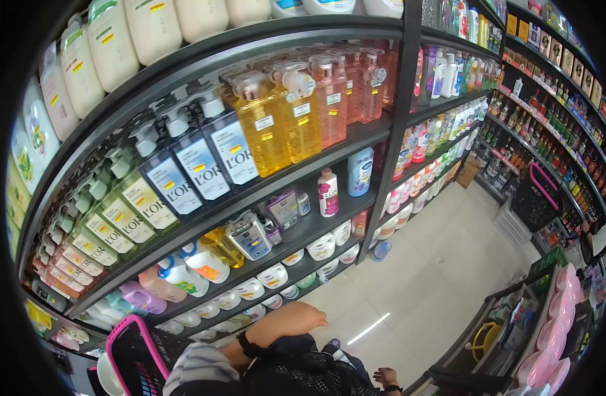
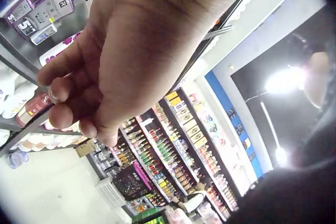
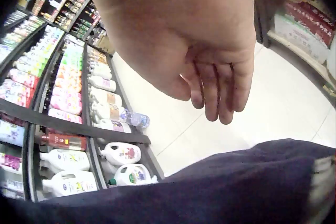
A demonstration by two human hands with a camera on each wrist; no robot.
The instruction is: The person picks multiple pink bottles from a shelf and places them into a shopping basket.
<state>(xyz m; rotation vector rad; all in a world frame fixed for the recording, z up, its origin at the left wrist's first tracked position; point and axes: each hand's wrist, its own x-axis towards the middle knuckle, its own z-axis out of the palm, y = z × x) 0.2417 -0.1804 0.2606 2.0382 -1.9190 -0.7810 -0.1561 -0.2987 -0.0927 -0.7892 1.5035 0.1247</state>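
Left hand [image 1: 295,319]: I read it extended low toward the bottom tiers of the shelving unit [image 1: 316,228]. In the left wrist view its fingers [image 2: 63,115] are loosely curled and hold nothing, and a black wristband [image 1: 245,344] sits behind it. Right hand [image 1: 385,377]: it hangs low beside dark clothing at the bottom edge of the head view, fingers [image 3: 212,98] relaxed and pointing down, nothing held. Nearest items: I log the white jugs [image 1: 273,276] on the lower shelves, just beyond the left hand and not touched by it. The right wrist view shows jugs of the same kind on the bottom tiers. A black basket with a pink rim [image 1: 128,350] sits at lower left, near the left forearm. Higher shelves carry yellow pump bottles [image 1: 263,129] and blue-labelled pump bottles [image 1: 200,165]. A pale tiled floor [image 1: 435,277] runs along the aisle.
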